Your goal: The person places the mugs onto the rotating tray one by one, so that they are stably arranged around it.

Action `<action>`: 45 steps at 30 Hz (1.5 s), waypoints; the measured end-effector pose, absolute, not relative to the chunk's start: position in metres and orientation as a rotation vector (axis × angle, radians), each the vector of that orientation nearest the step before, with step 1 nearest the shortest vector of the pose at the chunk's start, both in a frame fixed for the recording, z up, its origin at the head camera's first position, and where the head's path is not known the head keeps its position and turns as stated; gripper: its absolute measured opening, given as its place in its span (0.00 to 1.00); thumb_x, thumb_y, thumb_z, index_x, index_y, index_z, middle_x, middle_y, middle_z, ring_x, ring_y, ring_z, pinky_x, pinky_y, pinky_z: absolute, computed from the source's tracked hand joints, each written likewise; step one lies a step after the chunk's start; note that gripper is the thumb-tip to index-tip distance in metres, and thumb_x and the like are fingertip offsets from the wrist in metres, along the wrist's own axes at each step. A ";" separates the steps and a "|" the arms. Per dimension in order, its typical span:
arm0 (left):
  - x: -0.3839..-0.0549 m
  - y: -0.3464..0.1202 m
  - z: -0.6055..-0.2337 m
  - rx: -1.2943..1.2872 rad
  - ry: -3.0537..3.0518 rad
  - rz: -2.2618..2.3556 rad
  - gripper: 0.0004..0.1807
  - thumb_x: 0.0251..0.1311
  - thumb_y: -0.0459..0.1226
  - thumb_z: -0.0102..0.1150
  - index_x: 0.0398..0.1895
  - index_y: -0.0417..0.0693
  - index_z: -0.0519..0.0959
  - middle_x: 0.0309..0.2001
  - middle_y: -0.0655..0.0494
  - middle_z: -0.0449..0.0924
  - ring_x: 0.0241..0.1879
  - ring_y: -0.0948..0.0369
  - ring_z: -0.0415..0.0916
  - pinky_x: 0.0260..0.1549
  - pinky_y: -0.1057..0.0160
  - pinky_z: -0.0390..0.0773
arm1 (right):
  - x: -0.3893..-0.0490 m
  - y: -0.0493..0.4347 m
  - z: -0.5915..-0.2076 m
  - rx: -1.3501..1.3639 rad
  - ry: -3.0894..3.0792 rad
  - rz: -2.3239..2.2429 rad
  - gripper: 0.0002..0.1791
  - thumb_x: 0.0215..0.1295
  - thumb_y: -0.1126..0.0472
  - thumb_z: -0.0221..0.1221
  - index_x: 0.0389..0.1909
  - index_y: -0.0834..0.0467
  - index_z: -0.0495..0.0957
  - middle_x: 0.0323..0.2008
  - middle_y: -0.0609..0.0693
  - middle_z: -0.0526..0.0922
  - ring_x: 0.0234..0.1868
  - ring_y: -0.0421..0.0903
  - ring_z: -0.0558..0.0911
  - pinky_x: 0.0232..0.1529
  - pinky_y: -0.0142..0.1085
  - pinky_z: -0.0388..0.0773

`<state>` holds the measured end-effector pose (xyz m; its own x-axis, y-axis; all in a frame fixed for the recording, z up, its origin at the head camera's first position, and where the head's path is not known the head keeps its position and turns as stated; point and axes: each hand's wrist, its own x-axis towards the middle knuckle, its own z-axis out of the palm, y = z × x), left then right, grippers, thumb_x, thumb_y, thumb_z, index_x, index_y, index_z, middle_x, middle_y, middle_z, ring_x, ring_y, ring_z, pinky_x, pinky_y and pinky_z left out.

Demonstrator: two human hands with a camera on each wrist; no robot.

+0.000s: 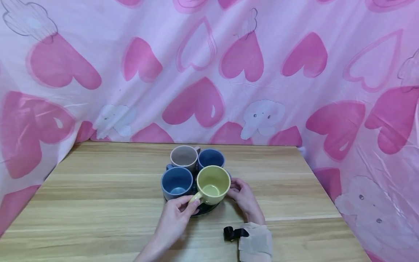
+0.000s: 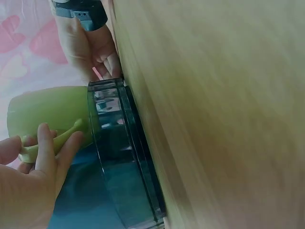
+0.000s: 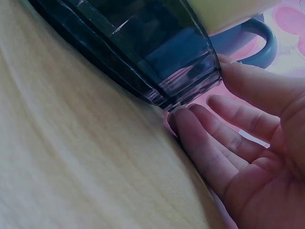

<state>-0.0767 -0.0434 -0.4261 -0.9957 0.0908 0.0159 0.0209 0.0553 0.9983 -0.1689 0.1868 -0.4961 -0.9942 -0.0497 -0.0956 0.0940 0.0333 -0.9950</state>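
Note:
In the head view, my left hand (image 1: 173,218) pinches the handle of a yellow-green mug (image 1: 213,183) between thumb and fingers. The left wrist view shows this mug's base low against the wall of a dark see-through tray (image 2: 126,157). My right hand (image 1: 246,199) grips the tray's right edge; in the right wrist view its fingertips (image 3: 183,119) are at the lower edge, with another digit against the wall above. Close around the yellow-green mug stand a blue mug (image 1: 176,183) at left, a darker blue mug (image 1: 211,158) behind, and a greyish-pink mug (image 1: 184,156) behind left.
The wooden table (image 1: 98,203) extends around the tray on all sides. A pink heart-patterned cloth (image 1: 196,102) hangs along its back and sides. A black camera mount (image 1: 234,233) sticks out from the beige wrap (image 1: 256,240) on my right wrist.

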 end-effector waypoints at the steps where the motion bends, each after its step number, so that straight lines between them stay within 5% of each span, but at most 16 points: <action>1: -0.077 -0.044 -0.427 0.120 2.238 2.124 0.12 0.66 0.35 0.60 0.45 0.34 0.83 0.40 0.44 0.84 0.38 0.54 0.83 0.38 0.68 0.82 | -0.169 0.186 -0.496 0.053 2.175 -2.114 0.20 0.55 0.78 0.62 0.50 0.72 0.74 0.38 0.57 0.82 0.37 0.46 0.83 0.40 0.34 0.82; 24: -0.085 -0.062 -0.432 0.105 2.271 1.903 0.11 0.65 0.37 0.61 0.43 0.37 0.84 0.39 0.47 0.83 0.36 0.61 0.79 0.36 0.66 0.81 | -0.169 0.184 -0.494 0.074 2.180 -2.114 0.18 0.55 0.78 0.63 0.48 0.71 0.74 0.38 0.57 0.80 0.37 0.45 0.81 0.39 0.32 0.81; 39: -0.084 -0.068 -0.434 0.119 2.207 1.927 0.11 0.67 0.35 0.58 0.45 0.35 0.83 0.42 0.46 0.83 0.39 0.56 0.81 0.37 0.67 0.82 | -0.167 0.186 -0.495 0.017 2.163 -2.101 0.17 0.57 0.75 0.65 0.47 0.71 0.75 0.38 0.58 0.81 0.37 0.45 0.82 0.40 0.33 0.82; 45: -0.083 -0.071 -0.429 0.147 2.287 1.787 0.11 0.70 0.38 0.55 0.45 0.39 0.82 0.36 0.49 0.81 0.31 0.57 0.78 0.21 0.67 0.76 | -0.166 0.188 -0.498 -0.113 2.186 -2.109 0.17 0.58 0.72 0.65 0.47 0.71 0.75 0.37 0.57 0.81 0.36 0.44 0.83 0.39 0.33 0.82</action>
<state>-0.0834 -0.0714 -0.4293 -0.9674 0.2218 -0.1223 -0.0649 0.2495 0.9662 -0.1662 0.1882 -0.4977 -0.9920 -0.1245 -0.0219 0.0174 0.0370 -0.9992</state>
